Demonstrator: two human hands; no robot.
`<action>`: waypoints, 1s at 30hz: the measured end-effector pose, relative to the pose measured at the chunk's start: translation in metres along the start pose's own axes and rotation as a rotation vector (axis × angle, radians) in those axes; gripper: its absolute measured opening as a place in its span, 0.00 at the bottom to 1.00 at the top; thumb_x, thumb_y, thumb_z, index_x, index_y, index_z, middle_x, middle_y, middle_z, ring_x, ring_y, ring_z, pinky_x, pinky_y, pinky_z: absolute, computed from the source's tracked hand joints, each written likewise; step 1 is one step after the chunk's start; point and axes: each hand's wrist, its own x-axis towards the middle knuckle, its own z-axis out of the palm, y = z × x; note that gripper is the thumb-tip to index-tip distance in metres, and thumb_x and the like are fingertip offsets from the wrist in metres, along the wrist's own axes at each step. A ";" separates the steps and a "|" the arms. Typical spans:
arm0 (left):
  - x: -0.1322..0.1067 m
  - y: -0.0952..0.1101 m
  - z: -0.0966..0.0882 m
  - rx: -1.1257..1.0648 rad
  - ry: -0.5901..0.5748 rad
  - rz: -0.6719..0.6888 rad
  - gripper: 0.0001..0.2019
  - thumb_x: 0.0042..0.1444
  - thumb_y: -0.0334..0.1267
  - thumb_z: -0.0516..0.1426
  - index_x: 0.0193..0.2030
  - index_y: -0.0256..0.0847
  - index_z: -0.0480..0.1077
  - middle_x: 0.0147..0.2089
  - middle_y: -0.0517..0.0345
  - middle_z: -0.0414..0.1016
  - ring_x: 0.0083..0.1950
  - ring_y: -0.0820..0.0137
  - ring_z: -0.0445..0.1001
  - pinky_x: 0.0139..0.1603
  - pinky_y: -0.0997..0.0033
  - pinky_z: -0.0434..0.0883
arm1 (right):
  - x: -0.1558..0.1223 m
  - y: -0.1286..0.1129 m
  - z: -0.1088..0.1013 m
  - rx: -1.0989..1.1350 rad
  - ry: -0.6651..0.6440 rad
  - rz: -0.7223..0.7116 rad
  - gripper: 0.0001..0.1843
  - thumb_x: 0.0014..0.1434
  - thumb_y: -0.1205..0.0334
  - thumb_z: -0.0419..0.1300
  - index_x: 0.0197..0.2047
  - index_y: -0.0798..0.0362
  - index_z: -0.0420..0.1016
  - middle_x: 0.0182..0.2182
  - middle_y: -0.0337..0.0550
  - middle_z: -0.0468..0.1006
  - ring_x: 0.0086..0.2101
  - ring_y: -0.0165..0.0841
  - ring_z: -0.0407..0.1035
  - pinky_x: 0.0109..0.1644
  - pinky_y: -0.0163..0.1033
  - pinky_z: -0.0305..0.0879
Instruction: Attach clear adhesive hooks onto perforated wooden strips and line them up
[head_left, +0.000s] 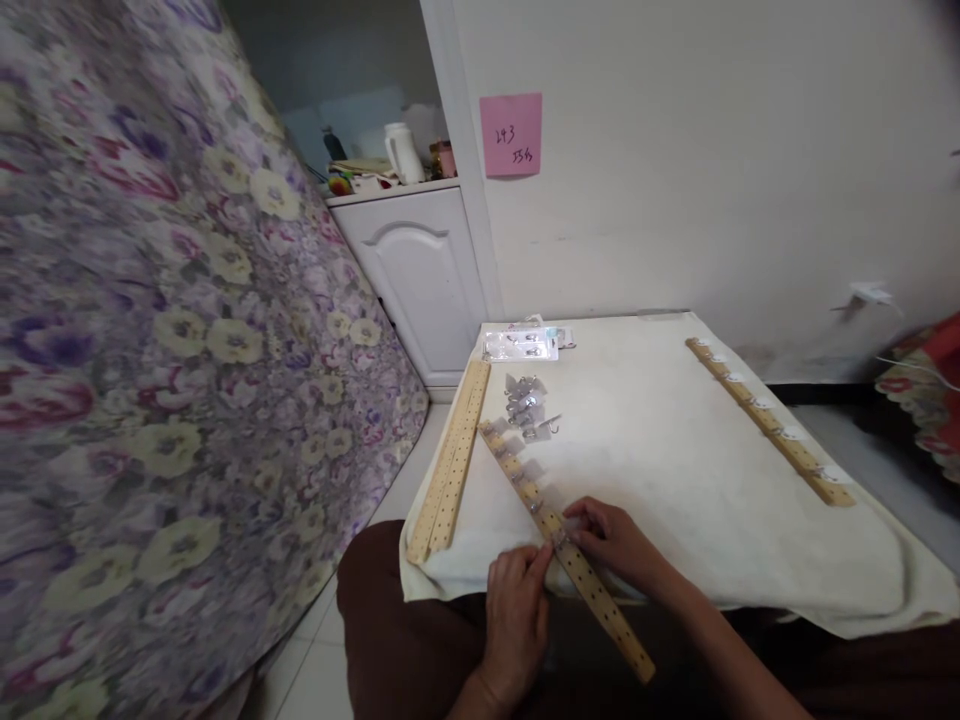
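Silver metal hook (559, 540) half-hidden in right fingers' (590, 510) pinch, left fingers (537, 567) touching yellow perforated wooden strip (602, 604), grip unclear, long axis far-left to near-right

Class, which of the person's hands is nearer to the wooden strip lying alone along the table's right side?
Right. The right hand is left of that strip and nearer the wearer; the left hand is farther left still.

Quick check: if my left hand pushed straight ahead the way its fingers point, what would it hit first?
The slanted perforated wooden strip. The left hand appears to touch its edge at the thumb side, so little free travel seems left, though depth is unclear.
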 end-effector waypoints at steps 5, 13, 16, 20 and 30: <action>0.002 -0.001 -0.002 0.012 -0.005 0.004 0.34 0.47 0.20 0.47 0.62 0.46 0.57 0.48 0.51 0.67 0.48 0.63 0.64 0.47 0.57 0.65 | 0.000 -0.005 0.002 -0.060 0.036 -0.005 0.10 0.50 0.65 0.58 0.38 0.52 0.72 0.23 0.36 0.73 0.25 0.31 0.65 0.30 0.34 0.59; 0.003 -0.001 -0.003 -0.010 -0.020 -0.002 0.32 0.48 0.20 0.47 0.60 0.44 0.59 0.48 0.51 0.67 0.48 0.63 0.64 0.46 0.58 0.65 | 0.001 -0.006 0.008 -0.097 0.084 0.081 0.07 0.49 0.62 0.60 0.34 0.51 0.71 0.24 0.37 0.75 0.26 0.31 0.66 0.29 0.33 0.57; 0.003 -0.002 -0.003 -0.011 -0.031 -0.003 0.31 0.48 0.20 0.47 0.60 0.45 0.59 0.48 0.51 0.67 0.48 0.62 0.64 0.47 0.57 0.65 | 0.002 -0.006 0.008 -0.088 0.087 0.089 0.07 0.48 0.62 0.61 0.33 0.51 0.71 0.24 0.37 0.75 0.25 0.31 0.66 0.29 0.33 0.57; 0.004 -0.002 -0.004 -0.017 -0.045 -0.005 0.32 0.47 0.20 0.47 0.60 0.45 0.59 0.48 0.50 0.67 0.48 0.62 0.64 0.46 0.57 0.65 | 0.004 -0.005 0.007 -0.072 0.092 0.113 0.09 0.46 0.62 0.62 0.34 0.51 0.71 0.20 0.34 0.71 0.24 0.30 0.64 0.27 0.32 0.56; 0.008 -0.002 -0.007 -0.046 -0.041 -0.020 0.30 0.50 0.21 0.47 0.59 0.46 0.60 0.46 0.53 0.67 0.47 0.64 0.64 0.46 0.60 0.65 | 0.004 -0.008 0.010 -0.039 0.101 0.120 0.07 0.46 0.64 0.61 0.32 0.52 0.70 0.21 0.33 0.70 0.24 0.29 0.62 0.28 0.32 0.56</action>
